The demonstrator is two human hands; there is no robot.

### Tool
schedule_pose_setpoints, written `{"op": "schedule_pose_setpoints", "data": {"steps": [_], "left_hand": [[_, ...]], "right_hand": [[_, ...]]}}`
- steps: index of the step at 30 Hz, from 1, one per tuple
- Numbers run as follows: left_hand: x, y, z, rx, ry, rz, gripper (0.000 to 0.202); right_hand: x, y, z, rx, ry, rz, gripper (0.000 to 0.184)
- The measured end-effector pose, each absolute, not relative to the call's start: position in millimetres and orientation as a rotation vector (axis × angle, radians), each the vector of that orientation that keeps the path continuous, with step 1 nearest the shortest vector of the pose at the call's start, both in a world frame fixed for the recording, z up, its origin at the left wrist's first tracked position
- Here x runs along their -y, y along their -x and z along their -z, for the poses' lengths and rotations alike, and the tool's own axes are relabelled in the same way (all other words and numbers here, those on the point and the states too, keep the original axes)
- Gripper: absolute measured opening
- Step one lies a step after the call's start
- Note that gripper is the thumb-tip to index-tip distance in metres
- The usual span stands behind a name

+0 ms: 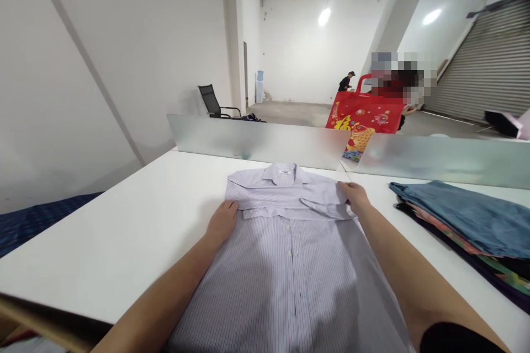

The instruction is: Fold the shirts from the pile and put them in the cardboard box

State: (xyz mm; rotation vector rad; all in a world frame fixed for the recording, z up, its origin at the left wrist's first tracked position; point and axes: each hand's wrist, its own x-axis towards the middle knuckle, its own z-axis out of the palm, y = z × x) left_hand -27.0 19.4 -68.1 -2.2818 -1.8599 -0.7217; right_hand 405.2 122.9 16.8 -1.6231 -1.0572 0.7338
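A pale striped button-up shirt [285, 242] lies front side up on the white table [136, 220], its collar pointing away from me. Both sleeves are folded across the chest, and the lower hem runs out of view toward my body. At the shirt's left edge, just below the shoulder, my left hand [223, 219] is closed on the cloth, fingertips partly hidden. My right hand [354, 196] pinches the opposite edge by the folded sleeve.
Folded clothes with blue jeans [467, 212] on top are stacked at the right. Frosted dividers [256, 140] line the table's back edge. Beyond them are a red bag [368, 113] near a person, another person [346, 83] farther off and a black chair [211, 102].
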Motion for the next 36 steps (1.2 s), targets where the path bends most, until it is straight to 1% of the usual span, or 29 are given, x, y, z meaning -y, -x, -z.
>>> {"op": "schedule_pose_setpoints", "data": {"steps": [4, 7, 10, 12, 14, 18, 19, 20, 22, 24, 25, 27, 29, 32, 36], "left_hand": [[-18, 25, 63, 1.851, 2.206, 0.669, 0.031], [-18, 24, 57, 1.823, 2.173, 0.607, 0.028], [-19, 25, 55, 1.836, 2.118, 0.633, 0.03], [-18, 26, 55, 1.867, 2.096, 0.615, 0.031], [-15, 27, 54, 1.868, 2.143, 0.539, 0.031], [-8, 29, 44, 1.808, 2.287, 0.432, 0.024], [-8, 29, 40, 1.809, 2.316, 0.411, 0.024], [-7, 30, 36, 1.821, 2.339, 0.39, 0.027], [-10, 31, 28, 1.876, 2.353, 0.357, 0.033], [-17, 32, 22, 1.955, 2.316, 0.344, 0.032], [-22, 33, 20, 1.993, 2.293, 0.342, 0.029], [-35, 35, 18, 2.059, 2.243, 0.358, 0.022], [-50, 37, 16, 2.112, 2.19, 0.404, 0.019], [-76, 42, 15, 2.161, 2.108, 0.505, 0.023], [-111, 52, 15, 2.147, 2.117, 0.615, 0.028]], "right_hand": [[-110, -404, 14, 1.101, 1.731, -0.935, 0.028], [-104, -403, 17, 1.164, 1.79, -0.909, 0.032], [-106, -400, 11, 1.206, 1.847, -0.683, 0.05], [-107, -399, 8, 1.275, 1.859, -0.526, 0.056], [-105, -400, 8, 1.378, 1.879, -0.416, 0.052], [-89, -403, 9, 1.539, 1.981, -0.285, 0.027], [-84, -401, 9, 1.555, 2.008, -0.238, 0.023], [-80, -398, 8, 1.579, 2.029, -0.156, 0.023], [-75, -388, 8, 1.699, 2.001, 0.093, 0.032], [-72, -374, 13, 1.928, 1.871, 0.339, 0.039], [-72, -367, 18, 2.049, 1.81, 0.395, 0.042], [-73, -356, 32, 2.227, 1.779, 0.352, 0.047], [-74, -350, 48, 2.292, 1.843, 0.258, 0.05], [-75, -351, 61, 2.289, 1.883, 0.212, 0.053], [-76, -356, 60, 2.282, 1.871, 0.187, 0.055]]}}
